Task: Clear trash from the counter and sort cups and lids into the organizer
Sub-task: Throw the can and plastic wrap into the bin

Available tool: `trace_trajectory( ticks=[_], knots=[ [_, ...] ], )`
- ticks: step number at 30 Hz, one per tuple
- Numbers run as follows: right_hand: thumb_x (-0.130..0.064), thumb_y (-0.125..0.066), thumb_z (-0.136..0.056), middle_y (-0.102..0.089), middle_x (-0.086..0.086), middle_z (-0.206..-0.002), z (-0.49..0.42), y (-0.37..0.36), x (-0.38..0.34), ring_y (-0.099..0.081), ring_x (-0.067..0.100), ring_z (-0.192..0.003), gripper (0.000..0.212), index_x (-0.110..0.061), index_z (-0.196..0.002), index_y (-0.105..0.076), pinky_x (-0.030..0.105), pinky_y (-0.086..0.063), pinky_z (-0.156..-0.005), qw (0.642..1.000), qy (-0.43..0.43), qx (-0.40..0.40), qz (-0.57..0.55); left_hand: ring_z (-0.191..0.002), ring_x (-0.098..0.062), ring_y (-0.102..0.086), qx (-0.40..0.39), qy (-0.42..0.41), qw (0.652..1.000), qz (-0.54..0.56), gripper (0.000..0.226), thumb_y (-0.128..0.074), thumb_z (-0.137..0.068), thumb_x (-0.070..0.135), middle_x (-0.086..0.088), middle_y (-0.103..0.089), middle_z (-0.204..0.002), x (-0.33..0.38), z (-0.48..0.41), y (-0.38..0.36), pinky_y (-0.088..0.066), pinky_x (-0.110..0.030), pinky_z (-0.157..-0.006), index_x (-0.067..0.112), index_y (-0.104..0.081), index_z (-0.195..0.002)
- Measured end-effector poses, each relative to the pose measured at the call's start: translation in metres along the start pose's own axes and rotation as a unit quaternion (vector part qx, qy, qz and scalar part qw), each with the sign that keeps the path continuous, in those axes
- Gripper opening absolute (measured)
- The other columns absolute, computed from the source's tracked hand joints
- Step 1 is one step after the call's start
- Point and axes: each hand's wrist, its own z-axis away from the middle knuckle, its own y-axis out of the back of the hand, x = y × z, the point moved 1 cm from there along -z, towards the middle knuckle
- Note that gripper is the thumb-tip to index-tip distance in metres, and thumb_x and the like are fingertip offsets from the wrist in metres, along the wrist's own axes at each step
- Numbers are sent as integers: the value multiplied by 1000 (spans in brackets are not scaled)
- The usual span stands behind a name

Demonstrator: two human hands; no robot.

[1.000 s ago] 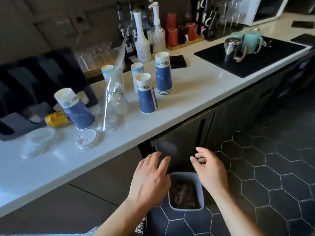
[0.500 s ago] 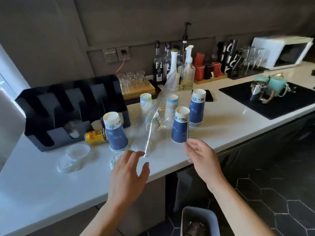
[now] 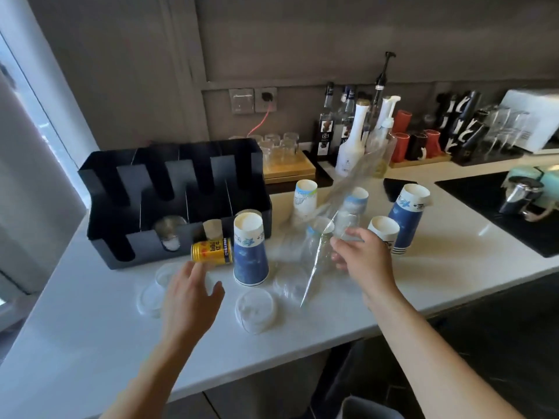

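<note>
Right of the organizer (image 3: 251,164), my right hand (image 3: 366,264) now grasps the clear plastic sleeve (image 3: 338,192); my left hand (image 3: 189,300), released, has risen toward the yellow can (image 3: 211,251) at its front. Trash-clearing resumes.

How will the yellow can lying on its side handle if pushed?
On its side, the small yellow metal drink can probably rolls, toward the black plastic organizer behind it or the white counter edge. Its glossy wall likely feels stiff but slippery. Full or empty is unclear, so weight is uncertain.
</note>
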Motion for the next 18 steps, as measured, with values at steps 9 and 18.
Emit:
trace_trajectory(
  ticks=[9, 18],
  knots=[
    [-2, -56, -96, -78, 1, -85, -13, -21, -38, -73, 17, -71, 17, -11, -86, -67, 26, -58, -59, 997, 69, -3, -17, -105, -37, -58, -107, -154, 960, -208, 64, -75, -68, 11, -12, -63, -117, -32, -90, -14, -52, -47, -85, 11, -59, -130],
    [-5, -59, -95, -79, -7, -83, -23, -18, -72, -75, 19, -78, 17, -16, -87, -68, 30, -61, -70, 990, 141, 5, 0, -89, -35, -63, -122, -198, 939, -252, 83, -91, -55, 29, -8, -66, -103, -45, -105, -34, -49, -46, -72, 14, -61, -131]
  ],
)
